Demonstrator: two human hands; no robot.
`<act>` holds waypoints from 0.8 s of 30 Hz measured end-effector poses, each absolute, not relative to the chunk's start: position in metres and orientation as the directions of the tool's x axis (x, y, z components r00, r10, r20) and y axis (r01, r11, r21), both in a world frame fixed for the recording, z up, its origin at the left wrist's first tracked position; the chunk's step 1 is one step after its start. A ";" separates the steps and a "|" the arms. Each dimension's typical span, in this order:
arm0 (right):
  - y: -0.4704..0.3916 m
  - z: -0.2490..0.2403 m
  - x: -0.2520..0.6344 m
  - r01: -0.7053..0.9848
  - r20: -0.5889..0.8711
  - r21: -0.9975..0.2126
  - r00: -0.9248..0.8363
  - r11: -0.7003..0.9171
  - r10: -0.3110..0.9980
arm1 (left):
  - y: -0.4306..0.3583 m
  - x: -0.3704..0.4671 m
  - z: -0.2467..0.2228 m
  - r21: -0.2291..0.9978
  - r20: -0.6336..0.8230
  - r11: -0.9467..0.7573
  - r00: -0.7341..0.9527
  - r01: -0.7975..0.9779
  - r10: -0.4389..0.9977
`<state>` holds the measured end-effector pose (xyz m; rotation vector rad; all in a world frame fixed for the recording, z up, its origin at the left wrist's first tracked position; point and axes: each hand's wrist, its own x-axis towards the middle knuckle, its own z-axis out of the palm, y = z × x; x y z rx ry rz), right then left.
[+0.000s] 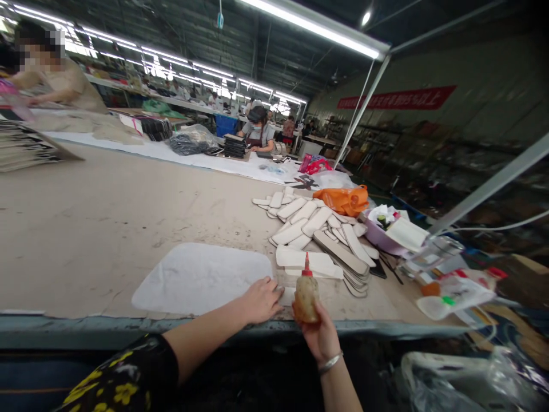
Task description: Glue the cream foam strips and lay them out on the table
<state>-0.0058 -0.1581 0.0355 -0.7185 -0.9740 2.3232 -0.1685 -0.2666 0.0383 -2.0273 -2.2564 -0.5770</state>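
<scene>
My right hand point(321, 337) is wrapped round a squeeze glue bottle point(306, 298), held upright at the front edge of the table. The bottle is yellowish and stained, with a red nozzle pointing up. To its left, my left hand point(262, 300) lies low on the tabletop, its fingers bent round the near end of a small pale strip point(288, 295); part of the strip is hidden by the hand and the bottle. Under and beside the left wrist is a white rounded sheet point(201, 277). Just beyond the bottle lie long white rounded pieces point(311, 260).
A heap of pale rounded pieces point(300, 220) spreads behind, beside grey-brown ones point(345, 252). An orange bag point(343, 200), a purple basin point(381, 236) and a metal post point(484, 191) stand at right. Co-workers point(259, 134) sit across the table point(107, 212).
</scene>
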 end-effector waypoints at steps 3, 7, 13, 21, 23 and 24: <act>-0.153 0.030 -0.015 -0.252 -0.331 -0.710 -0.705 -0.657 0.628 | -0.264 -0.175 0.033 0.170 0.277 0.080 -0.126 0.982 0.953; -0.149 0.024 -0.016 -0.292 -0.374 -0.659 -0.673 -0.693 0.638 | -0.296 -0.206 0.028 0.174 0.326 0.240 -0.286 0.955 0.901; -0.161 0.027 -0.015 -0.237 -0.231 -0.822 -0.691 -0.517 0.685 | -0.339 -0.212 0.030 0.779 0.182 0.254 -0.595 0.573 0.783; -0.202 0.051 -0.014 0.023 0.232 -0.945 -0.658 0.327 0.716 | -0.299 -0.118 0.063 0.778 -0.078 -0.181 -0.379 -0.601 0.922; -0.204 0.055 -0.007 0.003 0.232 -0.952 -0.645 0.306 0.728 | -0.294 -0.114 0.068 0.704 -0.064 -0.245 -0.403 -0.666 0.913; -0.203 0.056 -0.003 -0.018 0.186 -0.974 -0.643 0.228 0.743 | -0.294 -0.113 0.068 0.680 -0.058 -0.266 -0.411 -0.684 0.910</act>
